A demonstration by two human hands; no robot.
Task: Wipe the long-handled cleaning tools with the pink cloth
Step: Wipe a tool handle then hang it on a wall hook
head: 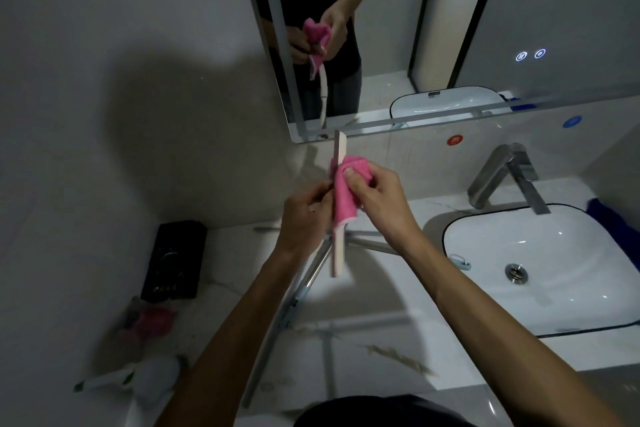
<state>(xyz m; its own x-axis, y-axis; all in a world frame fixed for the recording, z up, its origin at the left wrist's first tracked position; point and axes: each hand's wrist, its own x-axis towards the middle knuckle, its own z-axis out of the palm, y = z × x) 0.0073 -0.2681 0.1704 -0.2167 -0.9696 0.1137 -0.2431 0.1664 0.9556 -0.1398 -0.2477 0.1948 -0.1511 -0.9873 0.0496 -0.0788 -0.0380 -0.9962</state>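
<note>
Reaching forward over the worktop [398, 333], both forearms meeting above it beside the sink [540, 274]. Gripping a pale flat bar [338, 253], apparently the blade end of a long-handled tool, in the left hand [304, 215], fingers curled round its middle. Pinching the pink cloth [346, 191] around the same bar with the right hand [374, 194], thumb pressing on top, cloth folded over the upper half. Standing nearly upright, the bar's long axis running away from the camera toward the mirror [450, 45], top end bare above the cloth, lower end bare below the left hand. Sitting just above the left hand's grip, the cloth, so likely needing to slide along that axis, up toward the tip or down past a shifted left hand. Lying flat on the worktop beneath the hands, metal poles [277, 322], probably other tools awaiting wiping. Resting at the far left, a black box [176, 260].
</note>
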